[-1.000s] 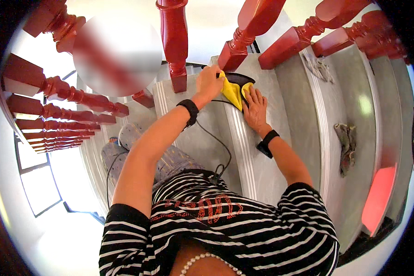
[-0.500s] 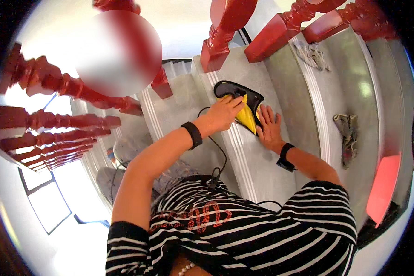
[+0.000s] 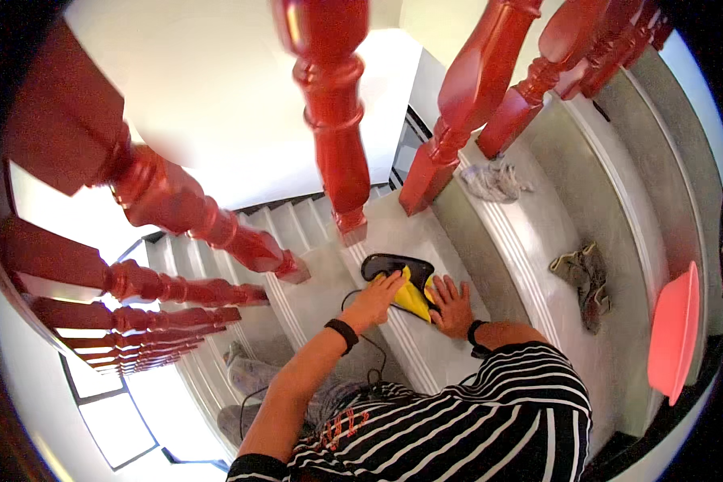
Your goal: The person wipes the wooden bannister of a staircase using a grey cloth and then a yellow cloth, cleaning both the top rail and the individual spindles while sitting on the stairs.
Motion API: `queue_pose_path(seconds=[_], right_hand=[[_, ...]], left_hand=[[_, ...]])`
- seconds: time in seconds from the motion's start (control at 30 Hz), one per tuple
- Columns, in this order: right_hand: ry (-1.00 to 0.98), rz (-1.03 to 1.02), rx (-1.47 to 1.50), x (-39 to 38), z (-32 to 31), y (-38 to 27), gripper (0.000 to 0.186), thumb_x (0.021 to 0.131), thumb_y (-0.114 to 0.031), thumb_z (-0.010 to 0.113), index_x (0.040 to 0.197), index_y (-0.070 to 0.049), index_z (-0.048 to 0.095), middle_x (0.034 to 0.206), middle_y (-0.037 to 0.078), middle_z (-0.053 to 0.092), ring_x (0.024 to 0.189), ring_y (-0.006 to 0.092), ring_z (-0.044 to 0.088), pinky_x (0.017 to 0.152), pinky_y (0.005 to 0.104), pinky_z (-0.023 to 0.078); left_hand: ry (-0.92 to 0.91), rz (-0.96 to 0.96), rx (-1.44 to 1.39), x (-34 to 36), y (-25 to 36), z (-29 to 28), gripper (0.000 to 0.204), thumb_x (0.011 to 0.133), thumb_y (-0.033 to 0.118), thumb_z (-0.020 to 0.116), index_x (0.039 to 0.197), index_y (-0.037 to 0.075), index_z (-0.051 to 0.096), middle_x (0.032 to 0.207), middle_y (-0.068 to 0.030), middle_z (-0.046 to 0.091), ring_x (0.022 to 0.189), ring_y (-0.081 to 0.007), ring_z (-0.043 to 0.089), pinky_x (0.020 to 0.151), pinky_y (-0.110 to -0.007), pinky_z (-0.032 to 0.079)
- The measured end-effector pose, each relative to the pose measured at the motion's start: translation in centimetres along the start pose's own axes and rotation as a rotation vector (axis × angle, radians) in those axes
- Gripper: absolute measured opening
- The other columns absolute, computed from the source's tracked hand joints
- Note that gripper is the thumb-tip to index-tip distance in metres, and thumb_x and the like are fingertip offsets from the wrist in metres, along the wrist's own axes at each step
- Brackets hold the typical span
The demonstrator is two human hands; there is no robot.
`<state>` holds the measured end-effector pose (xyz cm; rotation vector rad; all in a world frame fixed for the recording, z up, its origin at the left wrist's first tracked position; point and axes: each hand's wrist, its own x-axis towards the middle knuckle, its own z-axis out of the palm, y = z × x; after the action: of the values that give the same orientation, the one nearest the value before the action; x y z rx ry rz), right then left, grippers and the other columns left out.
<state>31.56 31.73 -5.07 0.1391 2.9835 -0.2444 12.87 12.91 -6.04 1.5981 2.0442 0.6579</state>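
Observation:
On a grey stair tread lies a flat black thing (image 3: 394, 262) with a rounded, flared outline, its kind not clear. A yellow cloth-like piece (image 3: 412, 302) covers its near part. My left hand (image 3: 375, 300) is closed on the yellow piece's left side, fingers bent and pressing down. At the other side, my right hand (image 3: 451, 310) lies with fingers spread, its fingertips touching the thing's right edge. A thin black cable (image 3: 384, 353) runs below my left hand toward my shirt.
Red turned balusters (image 3: 329, 120) line the far and left sides of the staircase. A crumpled pale grey cloth (image 3: 494, 181) lies on a higher step to the right. Nearer are a dark, worn glove-like piece (image 3: 584, 281) and a pink basin (image 3: 673, 337) by the wall.
My view has shifted upward, so the steps, hands and black thing appear lower in the picture. Both hands stay on the thing, with little change in their hold.

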Motion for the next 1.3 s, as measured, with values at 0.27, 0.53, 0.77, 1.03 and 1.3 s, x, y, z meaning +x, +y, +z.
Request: queue_pose_path(seconds=[0.27, 0.53, 0.77, 1.03, 1.3], right_hand=[[0.011, 0.002, 0.047, -0.6, -0.2, 0.4, 0.060, 0.087, -0.040, 0.046, 0.139, -0.015, 0.030, 0.148, 0.013, 0.020, 0.135, 0.0351, 0.018, 0.101, 0.0654, 0.013], [-0.043, 0.023, 0.026, 0.1, -1.4, 0.0, 0.061, 0.087, -0.038, 0.048, 0.140, -0.016, 0.029, 0.149, 0.010, 0.018, 0.136, 0.0329, 0.017, 0.101, 0.0630, 0.015], [-0.103, 0.017, 0.019, 0.9, -1.0, 0.5, 0.059, 0.088, -0.036, 0.046, 0.141, -0.015, 0.028, 0.150, 0.012, 0.013, 0.137, 0.0323, 0.012, 0.102, 0.0602, 0.011], [0.091, -0.082, -0.025, 0.2, 1.2, 1.7, 0.060, 0.090, -0.041, 0.041, 0.142, -0.014, 0.026, 0.150, 0.014, 0.013, 0.136, 0.0359, 0.013, 0.099, 0.0657, 0.011], [0.174, -0.095, 0.010, -0.7, 1.6, 1.3, 0.058, 0.088, -0.039, 0.046, 0.139, -0.015, 0.034, 0.146, 0.015, 0.024, 0.133, 0.0363, 0.023, 0.099, 0.0674, 0.015]], left_hand=[[-0.094, -0.060, 0.069, 0.3, 2.2, -1.7, 0.085, 0.060, -0.008, 0.064, 0.136, 0.004, 0.027, 0.143, -0.0173, 0.029, 0.123, -0.0360, 0.039, 0.101, -0.040, 0.037], [-0.066, -0.257, 0.173, -1.2, 5.6, -2.3, 0.070, 0.065, 0.001, 0.068, 0.128, 0.000, 0.037, 0.135, -0.0184, 0.040, 0.108, -0.0348, 0.052, 0.087, -0.039, 0.048], [-0.247, -0.566, -0.001, 0.8, 5.1, -5.4, 0.045, 0.070, 0.010, 0.067, 0.111, 0.002, 0.051, 0.108, -0.0182, 0.059, 0.097, -0.0340, 0.059, 0.081, -0.042, 0.050], [0.002, -0.554, -0.001, 0.9, 5.9, -5.4, 0.022, 0.073, 0.010, 0.064, 0.092, 0.000, 0.060, 0.092, -0.0205, 0.063, 0.089, -0.0334, 0.062, 0.076, -0.042, 0.051], [0.152, -0.832, 0.173, -1.8, 8.3, -4.3, 0.019, 0.074, 0.015, 0.060, 0.091, 0.006, 0.062, 0.091, -0.0160, 0.064, 0.085, -0.0327, 0.062, 0.071, -0.046, 0.050]])
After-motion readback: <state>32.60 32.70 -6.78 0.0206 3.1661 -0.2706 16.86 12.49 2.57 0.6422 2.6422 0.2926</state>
